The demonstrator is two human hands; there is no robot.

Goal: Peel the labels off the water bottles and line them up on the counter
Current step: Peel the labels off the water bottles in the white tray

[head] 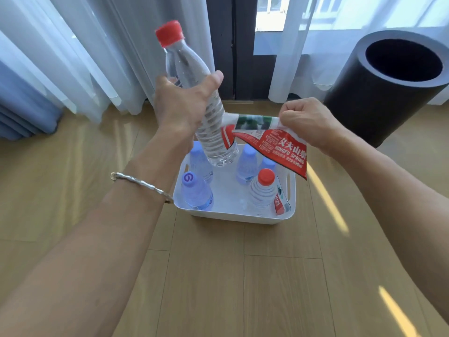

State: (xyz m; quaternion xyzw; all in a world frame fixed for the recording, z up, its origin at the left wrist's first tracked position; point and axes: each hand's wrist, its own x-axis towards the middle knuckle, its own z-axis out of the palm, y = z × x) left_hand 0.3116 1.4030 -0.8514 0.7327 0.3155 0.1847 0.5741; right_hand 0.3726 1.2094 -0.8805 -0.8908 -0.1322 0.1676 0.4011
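Left hand point(184, 105) gripped the red-capped bottle point(194, 98) tilted above the white bin point(233, 215). Right hand point(308, 122) pinched the label point(274, 144), nearly off, one end seemingly stuck. A hard tug could tear it, leaving scraps. Five bottles stood in the bin, on the floor.

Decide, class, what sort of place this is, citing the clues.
Probably a room in a home or flat: wood-plank floor, sheer curtains at a tall window, and a black cylindrical bin.
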